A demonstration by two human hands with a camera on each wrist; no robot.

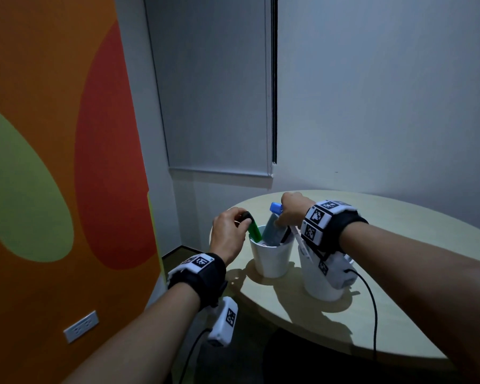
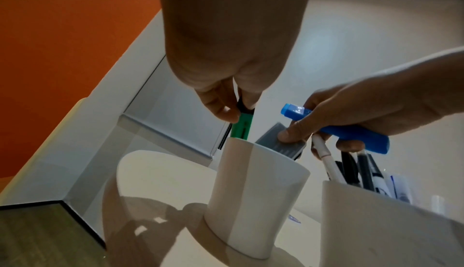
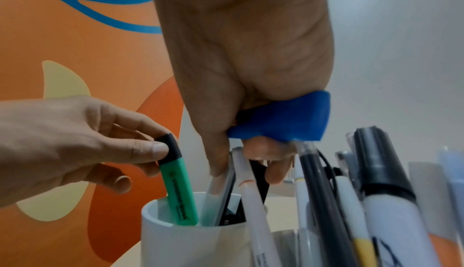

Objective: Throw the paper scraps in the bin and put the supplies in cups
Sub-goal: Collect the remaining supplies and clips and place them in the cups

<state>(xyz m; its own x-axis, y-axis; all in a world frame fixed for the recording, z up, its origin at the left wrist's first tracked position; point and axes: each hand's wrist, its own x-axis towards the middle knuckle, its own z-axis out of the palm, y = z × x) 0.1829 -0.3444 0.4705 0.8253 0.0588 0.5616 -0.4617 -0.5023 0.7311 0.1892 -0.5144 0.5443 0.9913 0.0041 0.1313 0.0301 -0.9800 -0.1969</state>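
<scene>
Item 1: my left hand, fingers pinching the black cap of the green highlighter, its lower end inside the left white cup, centre of the head view.

Item 2: my right hand, fingers grasping a blue highlighter while pressing a grey stapler-like item into the same cup.

Item 3: right white cup, full of pens.

Risk: crowding could tip the cup on the counter.

Hidden: bin, scraps, cup bottom.

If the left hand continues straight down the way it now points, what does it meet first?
Most likely the rim of the left white cup. The left hand pinches the green highlighter by its black cap, lower end already inside that cup. Depth is unclear, so the fingers might enter the opening instead.
</scene>
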